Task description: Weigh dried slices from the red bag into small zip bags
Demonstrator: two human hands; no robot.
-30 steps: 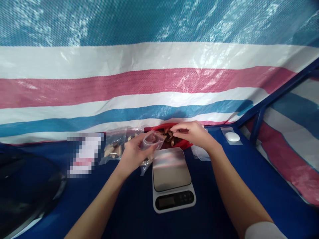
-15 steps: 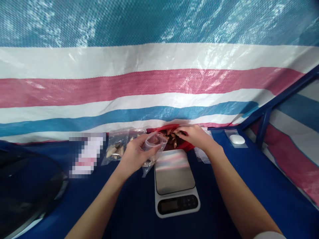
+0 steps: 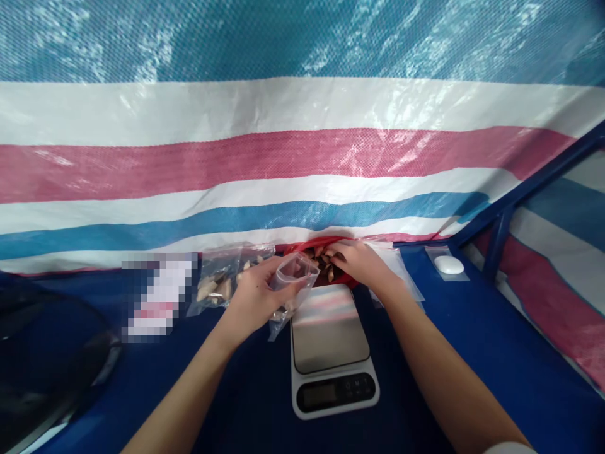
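My left hand (image 3: 259, 293) grips a clear plastic bag (image 3: 295, 274), its mouth held wide and some brown pieces low inside. Just right of it, my right hand (image 3: 357, 261) reaches into a red bag (image 3: 307, 244) full of dried brown pieces (image 3: 324, 261). The right fingers are bent down among those pieces; whether they pinch one is hidden. In front of the red bag lies a kitchen scale (image 3: 331, 334) with a steel plate and a dark display. The left hand's bag hangs over the plate's upper left edge.
Filled clear bags (image 3: 215, 287) lie left of my left hand. Flat clear bags (image 3: 401, 271) rest under my right forearm. A white oval object (image 3: 449, 265) sits on a small bag at right. A black round object (image 3: 51, 366) stands at left; striped sheeting (image 3: 283, 151) rises behind.
My right hand has shifted slightly left and deeper into the red bag. The flat bags beside it show more. My left hand keeps holding the clear bag in nearly the same place.
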